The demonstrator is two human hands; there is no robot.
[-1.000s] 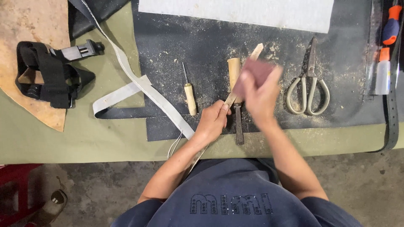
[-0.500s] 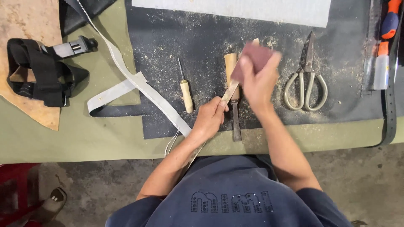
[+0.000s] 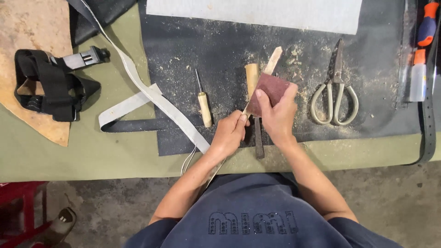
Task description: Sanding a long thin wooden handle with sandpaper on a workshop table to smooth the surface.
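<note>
My left hand [image 3: 228, 136] grips a long thin wooden stick [image 3: 274, 59] that slants up to the right over the dark work mat [image 3: 220, 50]. A piece of reddish-brown sandpaper [image 3: 271, 89] is folded around the stick, and my right hand [image 3: 278, 115] pinches it there. The stick's pale tip pokes out above the sandpaper. Under my hands lies a tool with a wooden handle [image 3: 251, 76] and a dark metal blade [image 3: 259, 142]. Sawdust is scattered across the mat.
An awl with a wooden handle [image 3: 204, 106] lies left of my hands; scissors [image 3: 334, 94] lie to the right. A grey-white strap [image 3: 151, 94] crosses the green table cover [image 3: 82, 156]. A black strap harness [image 3: 50, 85] rests at left on tan leather. Small bottles [image 3: 419, 69] stand far right.
My right hand with the sandpaper has slid down the stick toward my left hand, leaving more of the stick's tip bare. The left hand holds its place.
</note>
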